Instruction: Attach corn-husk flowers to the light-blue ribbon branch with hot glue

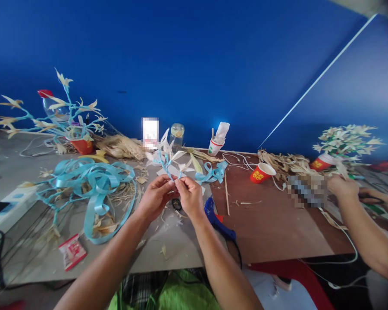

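Note:
Close together over the table, my left hand (157,193) and my right hand (191,194) both pinch the lower stems of a flower branch (165,160). Its stems are wrapped in light blue ribbon, and pale husk-like petals spread from the tops. My fingertips hide the lowest part of the stems. To the left lies a loose heap of light blue ribbon (98,204). A blue glue gun (218,221) rests just right of my right wrist, and a shorter piece of blue ribbon (213,172) lies beyond it.
A finished-looking flower arrangement stands in a red cup (83,146) at left. Dried husks (121,147) lie along the wall. A power strip (11,211), red snack packet (73,252), glass jar (177,135) and red paper cup (261,173) are around. At right, another person's hand (342,187) works.

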Available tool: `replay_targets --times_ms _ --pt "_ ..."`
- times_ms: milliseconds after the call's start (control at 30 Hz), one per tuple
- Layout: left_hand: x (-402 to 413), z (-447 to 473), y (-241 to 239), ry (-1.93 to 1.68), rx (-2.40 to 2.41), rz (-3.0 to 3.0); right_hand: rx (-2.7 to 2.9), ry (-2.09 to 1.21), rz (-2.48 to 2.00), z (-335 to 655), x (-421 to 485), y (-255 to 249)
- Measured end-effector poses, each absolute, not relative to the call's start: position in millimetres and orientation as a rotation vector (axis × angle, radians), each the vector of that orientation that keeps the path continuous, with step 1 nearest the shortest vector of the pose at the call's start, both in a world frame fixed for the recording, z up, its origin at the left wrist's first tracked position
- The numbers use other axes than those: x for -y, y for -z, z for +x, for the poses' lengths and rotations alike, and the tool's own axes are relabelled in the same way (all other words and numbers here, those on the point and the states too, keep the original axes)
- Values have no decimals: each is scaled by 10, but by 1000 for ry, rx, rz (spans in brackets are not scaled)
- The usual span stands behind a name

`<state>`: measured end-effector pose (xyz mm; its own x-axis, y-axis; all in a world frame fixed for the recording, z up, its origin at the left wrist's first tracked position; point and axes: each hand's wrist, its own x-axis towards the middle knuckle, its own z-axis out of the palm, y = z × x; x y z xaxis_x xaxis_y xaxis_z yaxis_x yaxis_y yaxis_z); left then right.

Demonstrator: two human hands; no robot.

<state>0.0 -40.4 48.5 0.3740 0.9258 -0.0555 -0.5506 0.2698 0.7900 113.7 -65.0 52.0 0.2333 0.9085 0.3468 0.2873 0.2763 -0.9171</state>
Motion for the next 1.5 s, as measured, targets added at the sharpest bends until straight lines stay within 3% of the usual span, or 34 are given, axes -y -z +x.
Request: replay_targets --times_ms 267,767,1033,1200,1367,1500 --pt "389 -78 -482 -978 -559 785 1288 -752 -1307 1138 634 -517" --pt "367 26 -413 -1163 -550 863 1622 -372 -1526 1194 754 -684" --pt "360 67 -413 -1238 -637 908 1665 -340 -1577 1152 774 -691" --pt "308 2 -310 -1266 -748 1065 1545 -722 -1421 1191 756 -692" --pt "313 -48 -291 -1177 -743 1139 1006 -1368 -1171 1237 701 -701" --pt "333 -66 -312 -1186 -747 1209 690 -1617 -996 1249 706 -755"
